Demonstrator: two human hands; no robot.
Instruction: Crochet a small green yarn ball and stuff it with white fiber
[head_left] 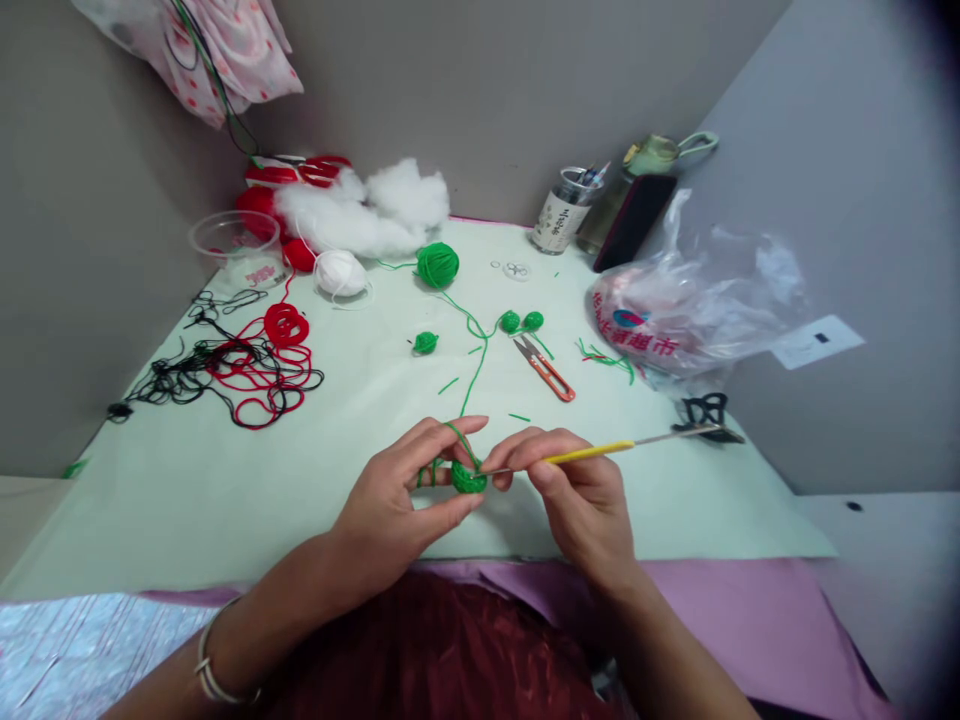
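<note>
My left hand (401, 490) pinches a small green crochet piece (469, 478) between thumb and fingers, with green yarn looped round its fingers. In my right hand (581, 490) is a crochet hook (592, 453) with a yellow grip; its metal tip reaches into the green piece. From there a strand runs up the table to the green yarn ball (438, 266). Beyond my hands lie two small green crocheted balls, one of them (533, 320) on the right, and another small green piece (426, 343) to the left. Orange-handled thread snips (546, 370) rest near them.
Tangled black yarn (172, 375) and red yarn (286, 326) spread at left. White stuffing (352, 222), a white yarn ball (340, 273) and a plastic tub (251, 262) stand behind. At right are a pen holder (561, 215), a phone (634, 222) and a plastic bag (690, 300).
</note>
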